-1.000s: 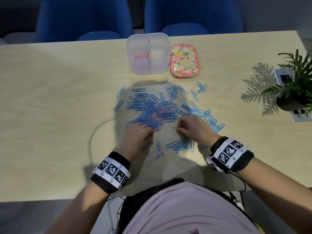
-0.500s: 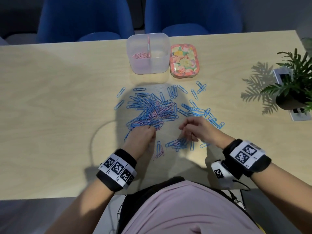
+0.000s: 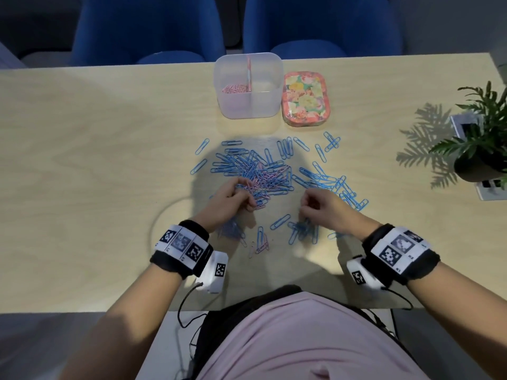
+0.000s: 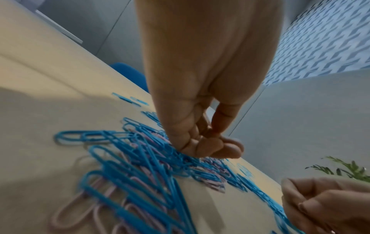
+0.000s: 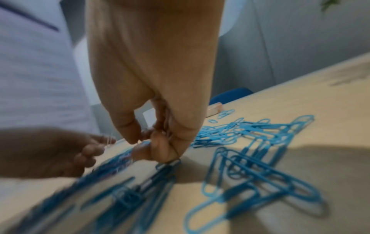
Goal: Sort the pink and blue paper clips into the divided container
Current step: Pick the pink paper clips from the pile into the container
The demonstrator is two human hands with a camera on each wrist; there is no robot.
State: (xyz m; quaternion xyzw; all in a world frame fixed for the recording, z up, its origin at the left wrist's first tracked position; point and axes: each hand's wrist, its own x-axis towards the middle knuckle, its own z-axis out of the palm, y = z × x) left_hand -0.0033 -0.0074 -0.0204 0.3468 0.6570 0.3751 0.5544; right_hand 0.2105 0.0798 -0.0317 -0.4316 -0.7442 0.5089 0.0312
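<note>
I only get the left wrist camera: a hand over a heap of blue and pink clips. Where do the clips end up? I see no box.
Observer: The head view shows a clear divided container near the far edge of the table, beyond the heap.
Operator: Anything in it yet?
Observer: Pink clips lie in its left compartment; I see no blue ones in the right compartment.
Operator: What sits next to it?
Observer: A flowered tin stands close at its right side.
</note>
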